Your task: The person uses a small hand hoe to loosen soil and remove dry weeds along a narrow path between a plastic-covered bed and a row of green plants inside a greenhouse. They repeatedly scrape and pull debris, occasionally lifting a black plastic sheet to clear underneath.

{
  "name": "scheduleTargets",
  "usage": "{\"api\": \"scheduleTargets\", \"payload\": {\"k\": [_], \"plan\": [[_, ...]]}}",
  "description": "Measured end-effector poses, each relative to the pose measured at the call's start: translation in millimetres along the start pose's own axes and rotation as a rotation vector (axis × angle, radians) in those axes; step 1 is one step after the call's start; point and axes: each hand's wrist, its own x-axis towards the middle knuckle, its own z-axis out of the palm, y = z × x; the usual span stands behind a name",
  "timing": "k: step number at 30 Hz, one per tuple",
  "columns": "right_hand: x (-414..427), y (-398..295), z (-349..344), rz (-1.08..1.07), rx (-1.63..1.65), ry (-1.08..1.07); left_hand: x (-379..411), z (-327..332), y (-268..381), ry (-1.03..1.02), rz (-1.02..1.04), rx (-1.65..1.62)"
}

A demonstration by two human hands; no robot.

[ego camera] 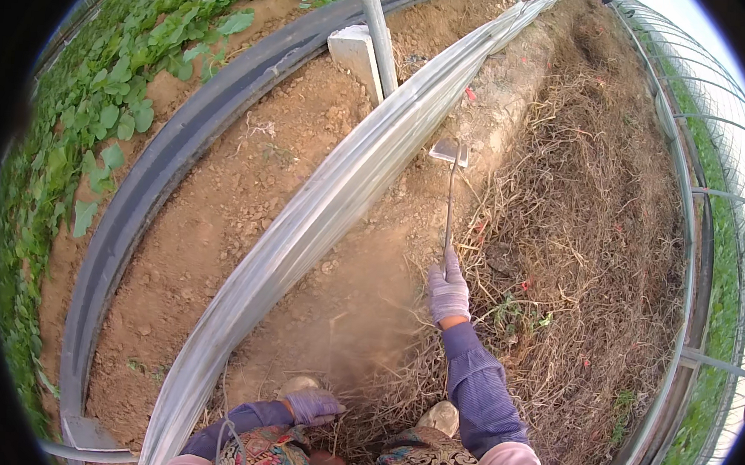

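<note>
My right hand (449,292), in a light purple glove, grips the handle of a hoe (451,202) with the arm stretched forward. Its flat metal blade (449,151) lies on or just over the bare soil beside the plastic sheet. Near my left shoe, my gloved left hand (316,407) is low over dry stems, by my knee; its fingers point right, and whether they hold anything is not plain. Dry plant stems (576,245) cover the ground to the right. Dust blurs the soil between my hands.
A gathered clear plastic sheet (309,222) runs diagonally on my left. Beyond it are a black channel (138,186), a concrete block (356,56) with a metal post (378,34), and leafy green plants (120,76). A metal-framed greenhouse side (695,188) curves along the right.
</note>
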Motion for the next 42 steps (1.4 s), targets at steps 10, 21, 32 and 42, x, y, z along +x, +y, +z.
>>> {"api": "scheduleTargets", "payload": {"k": [10, 21, 32, 42], "plan": [[6.1, 1.1, -3.8, -0.094, -0.217, -0.066, 3.3, 3.4, -5.6, 0.048, 0.045, 0.001], [-64.2, 100.6, -8.3, 0.075, -0.048, -0.271, -2.4, 5.0, -5.1, 0.091, 0.07, -0.027], [-139.5, 51.9, -38.3, -0.053, -0.528, -0.293, 4.6, 2.2, -0.2, 0.053, 0.036, 0.014], [-165.5, 58.2, -28.3, -0.03, -0.592, -0.583, 4.7, -4.3, 5.0, 0.021, 0.048, 0.048]]}}
